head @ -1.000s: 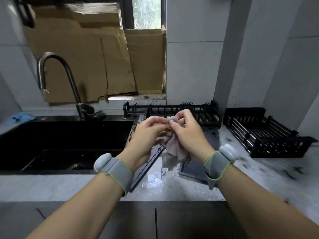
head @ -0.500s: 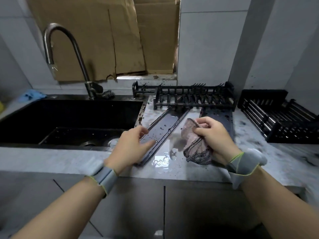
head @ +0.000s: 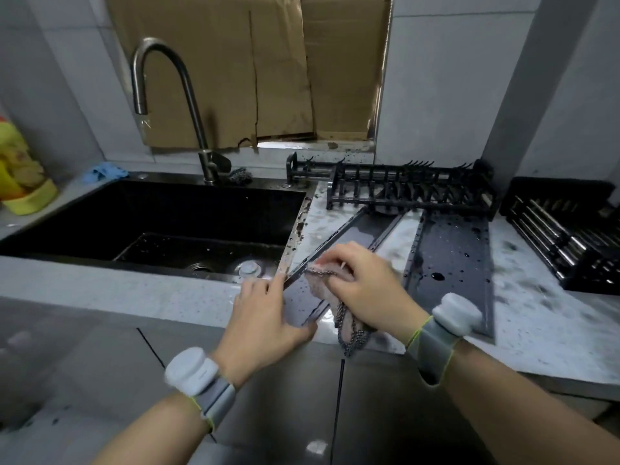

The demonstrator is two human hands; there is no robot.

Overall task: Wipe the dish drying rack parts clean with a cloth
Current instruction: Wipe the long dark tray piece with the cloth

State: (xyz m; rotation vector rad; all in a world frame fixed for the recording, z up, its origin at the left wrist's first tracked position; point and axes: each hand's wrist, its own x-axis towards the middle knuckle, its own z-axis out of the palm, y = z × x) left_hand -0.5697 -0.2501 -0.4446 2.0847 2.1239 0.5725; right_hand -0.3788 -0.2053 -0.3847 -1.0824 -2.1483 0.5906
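Black drip trays, two: near-left tray [head: 355, 236] at table [head: 536, 317] edge, pinned flat by left hand [head: 265, 320]; right hand [head: 365, 283] clamped on cloth [head: 335, 303] atop it; second tray [head: 453, 260] right, apart.

Under my right grip [head: 365, 290] the cloth [head: 339, 317] looks soft and nubbly with a dark mesh side, the tray [head: 369, 229] beneath it dark, smooth and wet-glossy, the surface [head: 543, 317] speckled pale stone, the tap [head: 188, 105] brushed metal.
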